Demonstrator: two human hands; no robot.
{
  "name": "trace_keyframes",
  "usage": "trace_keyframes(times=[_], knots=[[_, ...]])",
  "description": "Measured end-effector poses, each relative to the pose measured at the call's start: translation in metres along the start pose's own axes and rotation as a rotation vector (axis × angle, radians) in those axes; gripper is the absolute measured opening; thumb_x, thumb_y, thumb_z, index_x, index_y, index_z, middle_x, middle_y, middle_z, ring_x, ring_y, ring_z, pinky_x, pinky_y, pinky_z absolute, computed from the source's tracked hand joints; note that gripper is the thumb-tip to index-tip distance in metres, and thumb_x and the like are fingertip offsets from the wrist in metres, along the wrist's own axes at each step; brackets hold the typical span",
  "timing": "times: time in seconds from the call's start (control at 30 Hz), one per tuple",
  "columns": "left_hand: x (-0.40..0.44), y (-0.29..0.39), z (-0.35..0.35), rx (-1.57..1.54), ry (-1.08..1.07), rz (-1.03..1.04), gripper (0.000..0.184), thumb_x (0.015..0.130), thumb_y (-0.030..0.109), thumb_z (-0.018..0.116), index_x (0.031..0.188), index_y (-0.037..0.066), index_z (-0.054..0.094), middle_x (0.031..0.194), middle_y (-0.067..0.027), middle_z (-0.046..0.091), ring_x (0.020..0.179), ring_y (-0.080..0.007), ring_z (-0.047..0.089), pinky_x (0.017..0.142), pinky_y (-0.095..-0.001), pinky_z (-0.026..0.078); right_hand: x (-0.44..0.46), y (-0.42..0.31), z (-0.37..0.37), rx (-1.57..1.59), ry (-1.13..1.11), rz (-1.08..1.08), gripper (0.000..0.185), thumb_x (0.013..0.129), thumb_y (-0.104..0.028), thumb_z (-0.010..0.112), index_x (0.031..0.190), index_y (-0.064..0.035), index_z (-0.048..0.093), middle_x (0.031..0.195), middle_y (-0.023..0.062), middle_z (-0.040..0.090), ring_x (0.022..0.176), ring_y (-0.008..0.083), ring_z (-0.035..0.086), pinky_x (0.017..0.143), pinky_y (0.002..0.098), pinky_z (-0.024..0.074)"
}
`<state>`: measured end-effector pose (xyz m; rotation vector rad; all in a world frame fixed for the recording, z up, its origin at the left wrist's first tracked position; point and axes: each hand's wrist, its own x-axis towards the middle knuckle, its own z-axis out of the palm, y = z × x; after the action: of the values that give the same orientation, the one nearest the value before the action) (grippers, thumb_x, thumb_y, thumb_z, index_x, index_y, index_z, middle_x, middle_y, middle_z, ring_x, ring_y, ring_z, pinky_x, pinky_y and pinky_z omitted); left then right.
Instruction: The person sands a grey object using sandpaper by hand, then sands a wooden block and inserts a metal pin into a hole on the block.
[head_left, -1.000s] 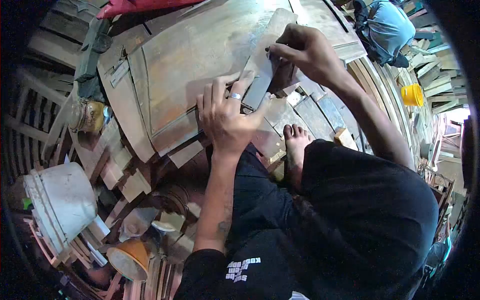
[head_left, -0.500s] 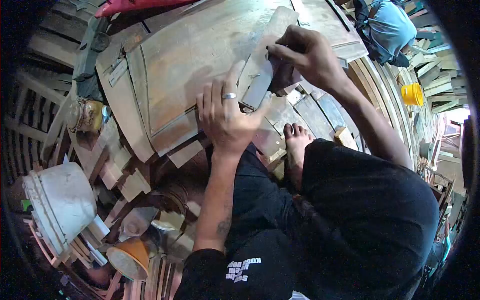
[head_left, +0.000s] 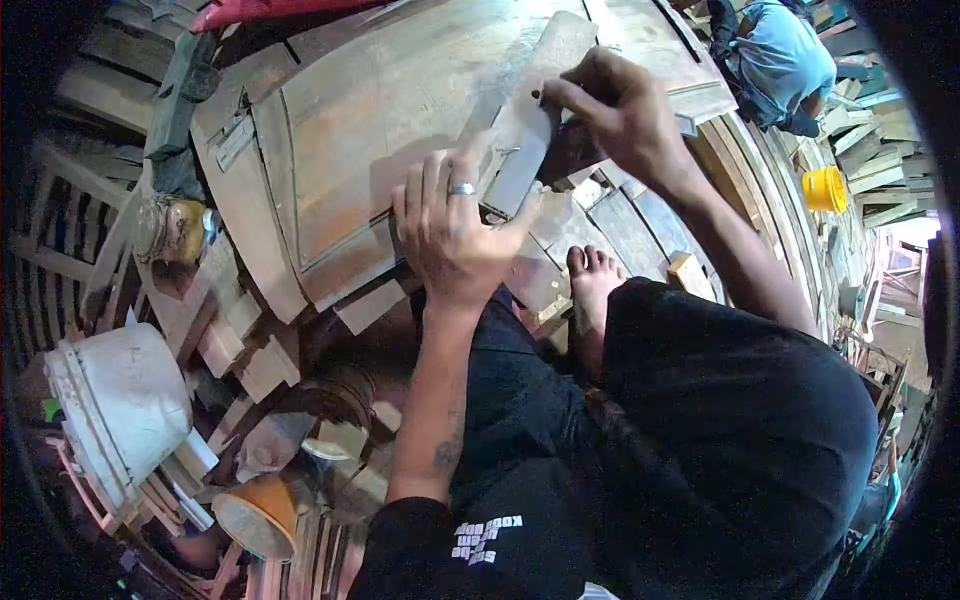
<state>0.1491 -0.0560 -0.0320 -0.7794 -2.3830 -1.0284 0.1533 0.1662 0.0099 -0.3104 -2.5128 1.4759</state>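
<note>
A large wooden panel (head_left: 370,130) lies in front of me. Across its right part runs a flat wooden strip (head_left: 555,60), with a grey flat piece (head_left: 520,172) along its lower end. My left hand (head_left: 452,222), with a ring on one finger, rests with its fingers spread over the panel's near edge, its thumb by the lower end of the grey piece. Above the strip's right edge, my right hand (head_left: 622,108) is closed in a pinch on a small dark-tipped thing that I cannot make out.
At the left are a white bucket (head_left: 130,405), a jar (head_left: 178,232) and an orange bucket (head_left: 258,520) among wood scraps. A yellow bucket (head_left: 825,188) stands right. Another person (head_left: 780,60) is at the top right. My bare foot (head_left: 594,290) is below the panel.
The index finger of my left hand, earlier stretched up beside the strip, is now lower and blurred. My right hand has shifted slightly and keeps its pinch.
</note>
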Motion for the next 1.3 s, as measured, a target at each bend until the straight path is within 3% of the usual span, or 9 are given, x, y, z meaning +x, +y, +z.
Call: trace_keyframes(times=[0.17, 0.27, 0.43, 0.53, 0.67, 0.8, 0.93, 1.13, 1.3], knots=[[0.000, 0.001, -0.003, 0.003, -0.032, -0.023, 0.059, 0.071, 0.023, 0.091, 0.125, 0.014, 0.071, 0.110, -0.0109, 0.068, 0.100, -0.0365, 0.065, 0.090, -0.0488, 0.050, -0.022, -0.004, 0.009, -0.233, -0.102, -0.245, 0.023, 0.104, -0.021, 0.074, 0.104, 0.0024, 0.070, 0.094, 0.0117, 0.080, 0.079, 0.0112, 0.075, 0.069, 0.0282, 0.0609], [-0.003, -0.005, 0.005, 0.039, 0.006, 0.000, 0.056, 0.070, 0.037, 0.091, 0.119, 0.015, 0.074, 0.107, -0.0065, 0.067, 0.099, -0.0305, 0.064, 0.087, -0.0459, 0.048, -0.004, -0.009, -0.002, -0.121, -0.057, -0.029, 0.022, 0.105, -0.020, 0.073, 0.104, 0.0011, 0.071, 0.093, 0.0118, 0.080, 0.082, 0.0119, 0.076, 0.071, 0.0292, 0.0616], [0.000, -0.001, 0.001, 0.020, 0.039, 0.024, 0.052, 0.070, 0.034, 0.091, 0.115, 0.016, 0.075, 0.107, -0.0046, 0.067, 0.097, -0.0285, 0.065, 0.085, -0.0445, 0.048, -0.024, -0.016, 0.007, -0.160, -0.118, -0.209, 0.027, 0.104, -0.021, 0.075, 0.100, 0.0044, 0.069, 0.088, 0.0106, 0.079, 0.076, 0.0120, 0.073, 0.067, 0.0323, 0.0608], [0.000, -0.002, 0.002, 0.039, 0.005, 0.014, 0.052, 0.069, 0.034, 0.091, 0.115, 0.016, 0.075, 0.106, -0.0044, 0.068, 0.097, -0.0283, 0.065, 0.084, -0.0442, 0.048, -0.001, -0.002, -0.003, -0.054, -0.010, -0.015, 0.035, 0.099, -0.032, 0.078, 0.098, 0.0023, 0.072, 0.082, 0.0142, 0.078, 0.073, 0.0160, 0.074, 0.069, 0.0340, 0.0591], [0.001, 0.002, -0.003, -0.025, -0.003, -0.011, 0.048, 0.072, 0.025, 0.092, 0.116, 0.015, 0.074, 0.110, -0.0077, 0.070, 0.100, -0.0347, 0.067, 0.090, -0.0486, 0.051, -0.029, -0.010, 0.011, -0.188, -0.045, -0.261, 0.029, 0.099, -0.026, 0.079, 0.094, 0.0010, 0.070, 0.082, 0.0129, 0.078, 0.072, 0.0153, 0.074, 0.067, 0.0345, 0.0580], [-0.001, -0.003, 0.003, 0.015, 0.001, 0.009, 0.051, 0.069, 0.035, 0.091, 0.114, 0.016, 0.075, 0.107, -0.0062, 0.068, 0.099, -0.0302, 0.066, 0.087, -0.0465, 0.049, -0.005, 0.003, 0.001, 0.009, -0.014, 0.050, 0.032, 0.098, -0.028, 0.079, 0.098, 0.0021, 0.071, 0.083, 0.0151, 0.078, 0.073, 0.0167, 0.075, 0.068, 0.0361, 0.0592], [0.000, -0.004, 0.002, 0.008, 0.023, 0.029, 0.049, 0.070, 0.034, 0.091, 0.113, 0.017, 0.075, 0.109, -0.0063, 0.068, 0.098, -0.0309, 0.066, 0.086, -0.0472, 0.049, -0.035, -0.011, 0.010, -0.303, -0.078, -0.321, 0.020, 0.106, -0.016, 0.071, 0.101, 0.0033, 0.068, 0.087, 0.0088, 0.078, 0.071, 0.0111, 0.072, 0.064, 0.0288, 0.0585], [0.001, 0.000, -0.002, 0.030, -0.014, -0.028, 0.050, 0.072, 0.034, 0.091, 0.117, 0.017, 0.076, 0.109, -0.0064, 0.069, 0.101, -0.0323, 0.064, 0.090, -0.0465, 0.049, 0.006, 0.006, -0.016, -0.122, 0.204, -0.134, 0.031, 0.098, -0.027, 0.080, 0.100, 0.0028, 0.074, 0.080, 0.0077, 0.074, 0.067, 0.0121, 0.067, 0.062, 0.0311, 0.0539], [0.010, 0.005, -0.014, -0.071, 0.006, 0.011, 0.050, 0.080, 0.024, 0.090, 0.125, 0.010, 0.074, 0.122, -0.0111, 0.071, 0.111, -0.0335, 0.065, 0.099, -0.0457, 0.049, -0.033, -0.037, -0.023, 0.320, -0.031, 0.149, 0.033, 0.102, -0.035, 0.076, 0.107, -0.0026, 0.072, 0.075, -0.0005, 0.067, 0.063, 0.0063, 0.060, 0.056, 0.0238, 0.0454]])
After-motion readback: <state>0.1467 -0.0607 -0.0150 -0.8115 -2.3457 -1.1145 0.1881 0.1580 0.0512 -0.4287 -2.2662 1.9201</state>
